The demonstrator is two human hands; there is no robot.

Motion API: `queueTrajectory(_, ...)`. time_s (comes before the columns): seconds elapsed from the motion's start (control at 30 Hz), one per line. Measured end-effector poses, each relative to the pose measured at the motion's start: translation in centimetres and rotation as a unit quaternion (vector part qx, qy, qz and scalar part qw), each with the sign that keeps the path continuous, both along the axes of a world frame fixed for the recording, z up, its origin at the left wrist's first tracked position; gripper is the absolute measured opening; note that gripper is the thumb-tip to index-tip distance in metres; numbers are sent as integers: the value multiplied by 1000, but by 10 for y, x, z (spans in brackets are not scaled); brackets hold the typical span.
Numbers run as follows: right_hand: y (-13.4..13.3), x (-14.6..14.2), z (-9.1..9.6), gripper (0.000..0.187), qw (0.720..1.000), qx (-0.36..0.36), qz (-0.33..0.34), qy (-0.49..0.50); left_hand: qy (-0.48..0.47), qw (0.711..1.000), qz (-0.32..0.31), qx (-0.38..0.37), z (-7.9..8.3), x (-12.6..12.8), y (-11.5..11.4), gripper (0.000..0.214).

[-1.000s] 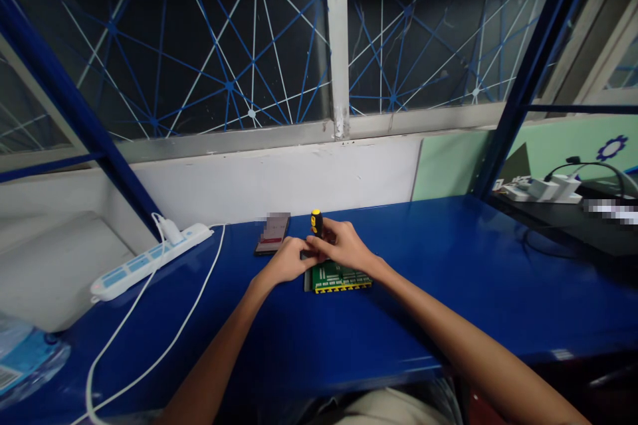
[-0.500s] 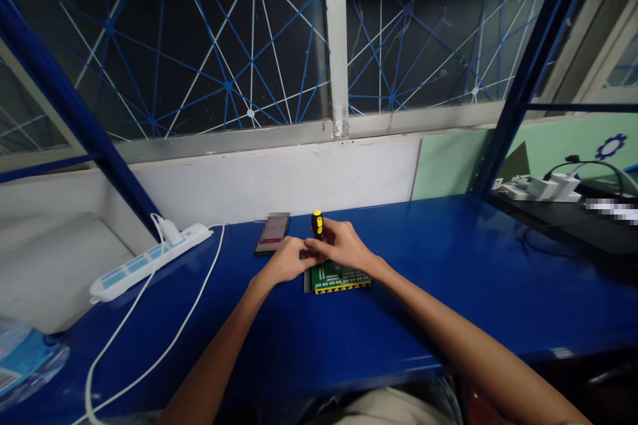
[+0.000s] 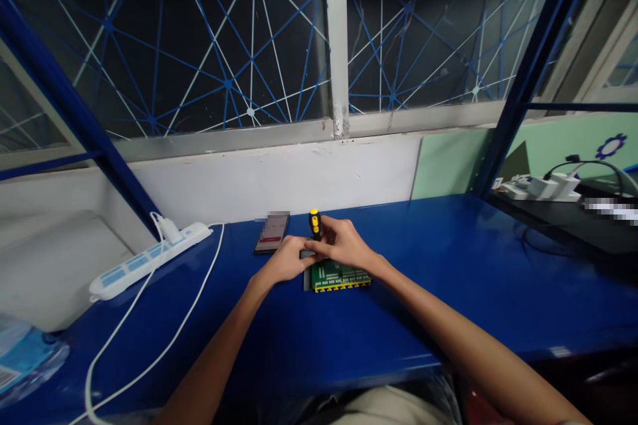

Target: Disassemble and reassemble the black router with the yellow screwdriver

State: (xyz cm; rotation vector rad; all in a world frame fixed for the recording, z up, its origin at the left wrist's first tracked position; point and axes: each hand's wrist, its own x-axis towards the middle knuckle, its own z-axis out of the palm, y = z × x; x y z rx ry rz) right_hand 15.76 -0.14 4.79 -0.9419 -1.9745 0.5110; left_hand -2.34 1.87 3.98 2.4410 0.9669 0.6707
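A green circuit board point(image 3: 339, 277) with a yellow-and-black striped front edge lies flat on the blue table point(image 3: 448, 292). My right hand point(image 3: 341, 243) is closed round a yellow-and-black screwdriver point(image 3: 314, 223) held upright over the board's far left corner. My left hand point(image 3: 286, 261) rests against the board's left edge, fingers curled and pinched near the screwdriver's tip; what they pinch is hidden. A phone point(image 3: 272, 233) lies just behind my left hand.
A white power strip point(image 3: 149, 259) with a plugged charger and a white cable point(image 3: 149, 345) runs along the left. A plastic-wrapped pack point(image 3: 24, 362) sits at the left edge. A second power strip point(image 3: 543, 189) with cables lies on the right-hand bench. A wall stands close behind.
The screwdriver's handle has shifted slightly left and up in my right hand. Both hands stay at the board's far left corner.
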Motion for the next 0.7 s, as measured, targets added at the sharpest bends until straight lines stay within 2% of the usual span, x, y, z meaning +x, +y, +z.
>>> queueTrajectory(0.43, 4, 2, -4, 28, 999, 6, -40, 10, -2, 1000, 13, 10, 2, 0, -1, 16)
queueTrajectory(0.7, 3, 1, -4, 28, 999, 2, -38, 12, 27, 999, 5, 15, 1, -1, 0, 21)
